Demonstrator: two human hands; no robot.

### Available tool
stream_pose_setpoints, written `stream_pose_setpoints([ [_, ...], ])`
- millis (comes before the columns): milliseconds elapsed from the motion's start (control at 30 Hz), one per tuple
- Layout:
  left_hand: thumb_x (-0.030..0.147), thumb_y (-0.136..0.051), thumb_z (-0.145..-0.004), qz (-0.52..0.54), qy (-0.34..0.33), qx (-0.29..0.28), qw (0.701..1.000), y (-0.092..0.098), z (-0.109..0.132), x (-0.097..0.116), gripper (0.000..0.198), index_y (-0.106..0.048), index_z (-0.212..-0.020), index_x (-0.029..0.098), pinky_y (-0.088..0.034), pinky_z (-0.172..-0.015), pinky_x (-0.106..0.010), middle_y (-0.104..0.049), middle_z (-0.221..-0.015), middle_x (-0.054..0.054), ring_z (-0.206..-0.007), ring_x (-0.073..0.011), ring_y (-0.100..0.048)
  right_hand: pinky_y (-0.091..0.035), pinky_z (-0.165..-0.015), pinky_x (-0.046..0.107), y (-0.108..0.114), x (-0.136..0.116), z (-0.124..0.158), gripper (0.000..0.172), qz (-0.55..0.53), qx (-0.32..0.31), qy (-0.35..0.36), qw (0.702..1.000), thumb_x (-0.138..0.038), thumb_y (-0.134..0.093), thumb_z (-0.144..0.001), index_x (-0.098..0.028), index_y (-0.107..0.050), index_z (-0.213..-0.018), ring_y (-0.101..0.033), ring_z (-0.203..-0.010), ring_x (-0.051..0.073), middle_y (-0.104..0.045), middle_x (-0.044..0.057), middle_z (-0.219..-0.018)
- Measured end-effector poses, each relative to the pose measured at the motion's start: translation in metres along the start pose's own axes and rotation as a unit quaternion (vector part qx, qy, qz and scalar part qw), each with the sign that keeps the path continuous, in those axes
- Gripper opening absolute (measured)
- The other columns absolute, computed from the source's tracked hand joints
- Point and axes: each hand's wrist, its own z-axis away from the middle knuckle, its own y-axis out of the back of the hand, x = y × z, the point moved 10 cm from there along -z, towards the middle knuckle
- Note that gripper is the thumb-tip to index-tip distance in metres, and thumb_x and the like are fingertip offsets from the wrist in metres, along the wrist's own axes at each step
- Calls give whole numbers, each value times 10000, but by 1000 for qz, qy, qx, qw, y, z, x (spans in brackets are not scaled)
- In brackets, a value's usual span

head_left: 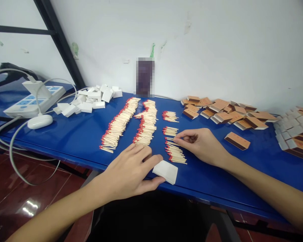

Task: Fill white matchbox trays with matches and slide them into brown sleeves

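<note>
My L hand (133, 168) pinches a smooth white box tray (168, 172), contents unclear, near the blue table's (86, 134) front edge; just beyond, my R hand (175, 138) pinches thin, red-tipped wooden matches (170, 138) by their plain ends. White angular trays (86, 107) heap far L, orange, brown-sided matchboxes (219, 105) R, w/ more stacked (293, 134) at far R.

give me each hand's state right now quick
Left hand: holding the white box at its edges.
Right hand: closed in a pinch at the matches; cannot tell whether it grips one.
</note>
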Motion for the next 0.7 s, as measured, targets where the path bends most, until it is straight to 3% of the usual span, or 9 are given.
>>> stream_pose_setpoints([
  [167,416,-536,-958,-2,-2,-2,1000,-1,0,0,317,-599,-1144,167,-445,-779,-350,-557,-891,-47,-843,-222,-536,-320,-481,269,1,-3,-4,320,23,14,5,1000,-434,-606,-878,-181,-772,-774,-395,-467,108,-552,-14,-498],
  [367,417,-525,-963,3,2,-7,1000,-2,0,-1,310,-606,-1130,169,-453,-778,-350,-551,-887,-45,-848,-220,-543,-329,-473,252,-5,5,-5,315,-26,-41,-19,999,-457,-617,-861,-186,-758,-782,-411,-496,108,-580,-7,-559],
  [533,419,-533,-961,0,-1,-2,1000,-1,1,0,318,-606,-1137,166,-451,-791,-355,-555,-903,-52,-863,-225,-540,-338,-482,252,3,8,-17,324,-9,13,-13,1000,-445,-623,-848,-165,-776,-800,-427,-499,111,-605,7,-557],
  [700,414,-526,-964,0,-1,0,1000,-1,1,-1,311,-602,-1140,170,-451,-800,-360,-562,-911,-49,-867,-229,-543,-344,-482,251,0,1,-21,300,15,23,13,1000,-409,-625,-842,-161,-789,-804,-424,-484,106,-588,-1,-531],
])
